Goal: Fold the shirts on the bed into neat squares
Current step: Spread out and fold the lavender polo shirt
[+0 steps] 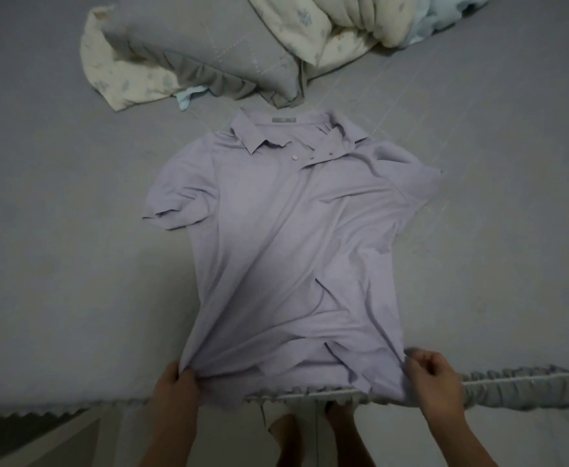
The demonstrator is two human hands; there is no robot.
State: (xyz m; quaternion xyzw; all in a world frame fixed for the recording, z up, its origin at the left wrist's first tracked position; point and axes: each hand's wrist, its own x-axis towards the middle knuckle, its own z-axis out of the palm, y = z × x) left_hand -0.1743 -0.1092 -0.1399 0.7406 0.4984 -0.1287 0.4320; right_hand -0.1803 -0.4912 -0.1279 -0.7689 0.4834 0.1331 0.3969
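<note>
So from my feed, the left hand (175,382) and right hand (433,377) each pinch a bottom corner of the lavender polo shirt (286,237) at the bed (57,230) edge. Shirt lies face up, spread flat (pretty wrinkly), collar pointing away. Farther back: a grey pillow (209,52) and a bunched-up quilt (360,18).

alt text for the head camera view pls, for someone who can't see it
A lilac polo shirt lies face up and unfolded on a grey bed, collar away from the viewer. The left hand and right hand grip its hem corners at the bed's near edge. A pillow and crumpled quilt lie beyond.
</note>
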